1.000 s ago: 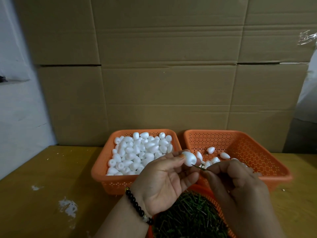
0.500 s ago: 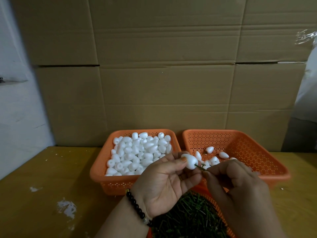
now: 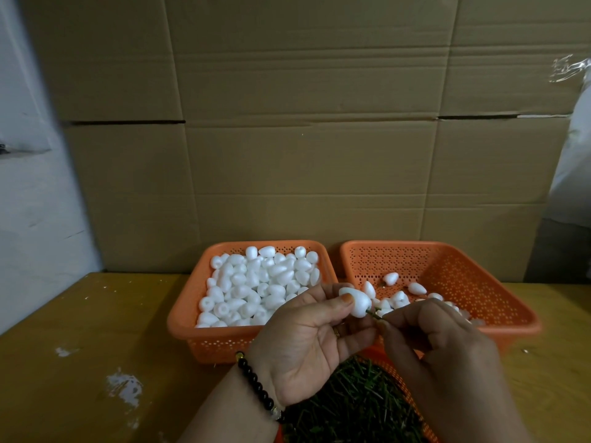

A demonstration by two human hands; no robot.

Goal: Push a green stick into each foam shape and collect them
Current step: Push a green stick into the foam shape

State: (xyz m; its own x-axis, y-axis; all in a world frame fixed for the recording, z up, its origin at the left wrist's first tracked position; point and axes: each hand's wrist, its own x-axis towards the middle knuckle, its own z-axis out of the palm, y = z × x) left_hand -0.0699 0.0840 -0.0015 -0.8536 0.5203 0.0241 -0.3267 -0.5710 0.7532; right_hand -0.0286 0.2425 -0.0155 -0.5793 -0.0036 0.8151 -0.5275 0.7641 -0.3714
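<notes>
The left hand (image 3: 307, 343), palm up with a black bead bracelet (image 3: 259, 390) at the wrist, pinches a white egg-shaped foam piece (image 3: 355, 301) between thumb and fingertips. The right hand (image 3: 441, 350) curls its fingers round a thin green stick (image 3: 374, 314), whose tip sits in the narrow end of the foam. Compared with half a second ago, less of the stick shows between foam and fingers, and the two hands are closer together. Behind them stands the left orange perforated plastic basket (image 3: 188, 318), heaped with plain white foam shapes (image 3: 256, 282); just beside it, the right orange basket (image 3: 447, 270) holds a few finished pieces (image 3: 396, 300). Below the hands a third orange basket (image 3: 391, 367) is full of green sticks (image 3: 351, 404). All rest on a worn yellow table (image 3: 80, 330) before a brown cardboard wall (image 3: 303, 139).
</notes>
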